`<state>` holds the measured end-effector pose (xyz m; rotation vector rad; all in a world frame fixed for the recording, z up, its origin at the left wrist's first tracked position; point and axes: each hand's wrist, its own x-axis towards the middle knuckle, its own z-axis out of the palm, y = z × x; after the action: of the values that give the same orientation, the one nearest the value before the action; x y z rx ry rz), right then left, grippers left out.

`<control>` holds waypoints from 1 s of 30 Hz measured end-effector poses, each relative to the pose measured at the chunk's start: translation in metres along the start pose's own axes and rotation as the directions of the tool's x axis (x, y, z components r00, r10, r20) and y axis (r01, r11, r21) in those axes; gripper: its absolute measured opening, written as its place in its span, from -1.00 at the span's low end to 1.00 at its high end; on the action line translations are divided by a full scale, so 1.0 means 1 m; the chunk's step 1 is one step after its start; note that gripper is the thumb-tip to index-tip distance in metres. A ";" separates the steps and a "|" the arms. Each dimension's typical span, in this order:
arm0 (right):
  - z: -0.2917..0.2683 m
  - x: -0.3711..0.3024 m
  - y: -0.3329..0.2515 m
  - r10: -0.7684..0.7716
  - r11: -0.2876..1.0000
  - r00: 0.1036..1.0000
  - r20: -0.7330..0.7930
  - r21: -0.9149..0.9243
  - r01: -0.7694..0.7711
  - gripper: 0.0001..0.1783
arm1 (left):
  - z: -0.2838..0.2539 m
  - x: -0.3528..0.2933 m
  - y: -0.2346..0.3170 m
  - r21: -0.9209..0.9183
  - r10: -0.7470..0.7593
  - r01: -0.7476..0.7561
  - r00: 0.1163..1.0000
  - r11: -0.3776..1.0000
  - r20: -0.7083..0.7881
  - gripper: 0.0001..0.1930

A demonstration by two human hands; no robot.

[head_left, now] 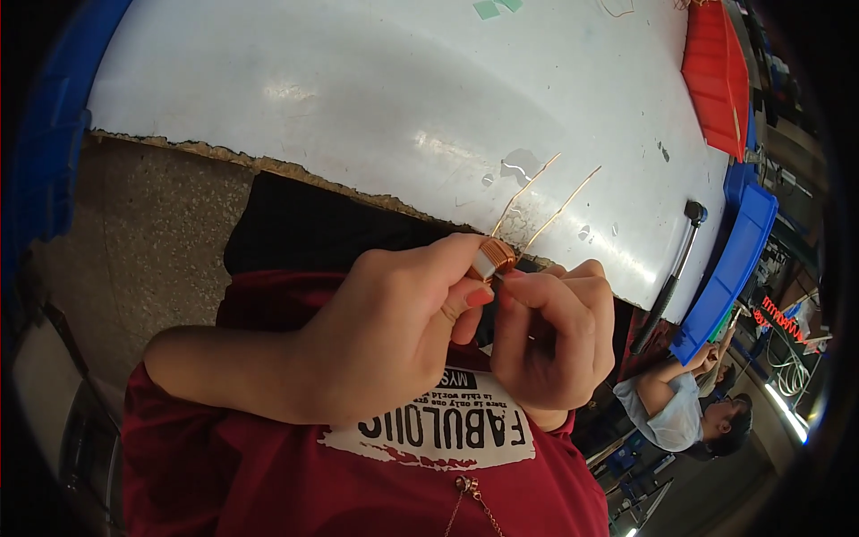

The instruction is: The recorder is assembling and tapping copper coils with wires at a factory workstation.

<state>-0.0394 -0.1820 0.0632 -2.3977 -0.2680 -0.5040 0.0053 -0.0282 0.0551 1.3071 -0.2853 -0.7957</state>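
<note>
Just off the table's near edge, a small copper wire coil (493,258) wound on a pale core is pinched between the thumb and fingers of my left hand (394,309). Two long copper wire ends stick up from it over the white tabletop. My right hand (559,327) is closed, its thumb and forefinger pressed together right at the coil's lower right side. What those fingertips grip, perhaps a wire end, is too small and covered to make out.
The white table (340,98) has a chipped, ragged near edge. A ratchet-like tool (680,259) with a black handle lies at its right side, near a blue bin (729,277) and a red bin (716,80). Green pieces (488,10) lie far off. Another person (671,407) sits at right.
</note>
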 end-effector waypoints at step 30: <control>-0.045 -0.021 0.031 0.168 0.850 0.902 -0.397 -0.405 -0.336 -0.55 | -0.013 -0.003 0.002 -0.418 -0.226 0.281 0.958 0.864 0.177 -0.81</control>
<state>-0.0613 -0.2357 0.0681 -2.6795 0.3759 -0.9373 0.0119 -0.0167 0.0546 0.8753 -0.0195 -1.0966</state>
